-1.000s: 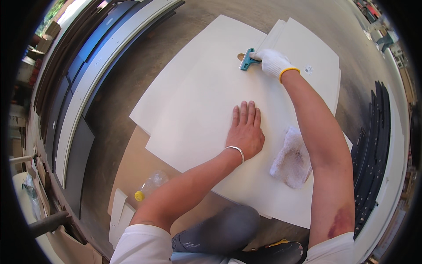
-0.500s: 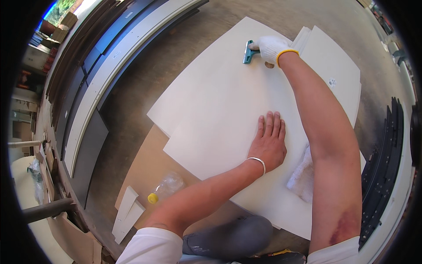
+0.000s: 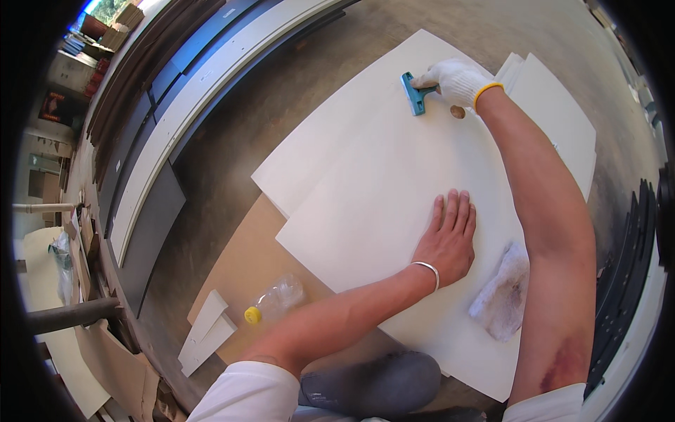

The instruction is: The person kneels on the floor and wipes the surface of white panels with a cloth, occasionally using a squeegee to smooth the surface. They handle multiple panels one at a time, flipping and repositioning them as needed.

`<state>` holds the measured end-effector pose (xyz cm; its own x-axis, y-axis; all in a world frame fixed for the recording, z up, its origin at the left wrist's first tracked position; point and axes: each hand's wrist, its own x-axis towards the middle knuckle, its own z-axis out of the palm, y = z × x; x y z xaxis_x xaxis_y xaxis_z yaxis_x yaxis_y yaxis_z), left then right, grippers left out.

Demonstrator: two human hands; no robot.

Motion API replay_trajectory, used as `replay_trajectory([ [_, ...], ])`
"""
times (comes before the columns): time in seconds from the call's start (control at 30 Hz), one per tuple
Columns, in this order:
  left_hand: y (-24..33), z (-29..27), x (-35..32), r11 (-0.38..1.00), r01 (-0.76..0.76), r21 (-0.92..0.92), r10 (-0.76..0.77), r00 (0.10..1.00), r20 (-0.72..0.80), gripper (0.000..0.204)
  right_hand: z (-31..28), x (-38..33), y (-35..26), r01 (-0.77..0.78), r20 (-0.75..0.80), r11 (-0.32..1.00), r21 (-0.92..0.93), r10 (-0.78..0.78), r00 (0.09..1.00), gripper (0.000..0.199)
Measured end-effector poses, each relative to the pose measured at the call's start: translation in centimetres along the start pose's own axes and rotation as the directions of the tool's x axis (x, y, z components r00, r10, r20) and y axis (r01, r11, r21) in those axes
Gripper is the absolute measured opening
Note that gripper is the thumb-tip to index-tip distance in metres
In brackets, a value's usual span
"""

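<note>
My right hand (image 3: 450, 79), in a white knit glove with a yellow cuff, grips a teal scraper (image 3: 415, 97) by its handle. The scraper's wide head rests at the far part of a large white panel (image 3: 365, 176). Close to the glove, a round brown spot (image 3: 458, 112), perhaps a hole, shows in the panel. My bare left hand (image 3: 448, 239) lies flat on the panel, fingers stretched out together and pointing away from me. A whitish cloth (image 3: 503, 295) lies on the panel beside my right forearm.
More white panels (image 3: 555, 112) lie beyond my right arm. Near my left forearm, a clear bottle with a yellow cap (image 3: 281, 292) lies on brown board (image 3: 242, 257) beside white offcuts (image 3: 208, 330). Long boards (image 3: 183, 116) are stacked at left; black strips (image 3: 626, 274) lie at right.
The whole view has shifted slightly, so things sit lower and further right. The scraper's head has turned to a different slant. My left hand stays flat on the panel.
</note>
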<state>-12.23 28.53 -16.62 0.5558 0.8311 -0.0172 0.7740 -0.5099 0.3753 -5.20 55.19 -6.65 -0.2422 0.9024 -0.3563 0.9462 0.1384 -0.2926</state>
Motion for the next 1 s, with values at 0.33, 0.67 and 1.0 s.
replay_trajectory([
  [0.33,-0.2,-0.1,-0.2,1.000,-0.009,0.007,0.009,1.000,-0.003,0.068,6.4,-0.7,-8.5,0.409,0.190,0.856,-0.317,-0.365,0.912,0.051],
  [0.67,-0.6,3.2,-0.3,0.990,-0.021,0.139,0.066,0.943,-0.326,0.054,14.7,-9.6,-21.4,0.684,0.431,0.561,-0.467,-0.531,0.730,0.033],
  [1.0,-0.3,2.4,-0.1,0.993,0.056,0.101,-0.034,0.976,-0.213,0.064,10.8,-18.3,-17.1,0.416,-0.385,0.905,0.091,-0.354,0.853,0.046],
])
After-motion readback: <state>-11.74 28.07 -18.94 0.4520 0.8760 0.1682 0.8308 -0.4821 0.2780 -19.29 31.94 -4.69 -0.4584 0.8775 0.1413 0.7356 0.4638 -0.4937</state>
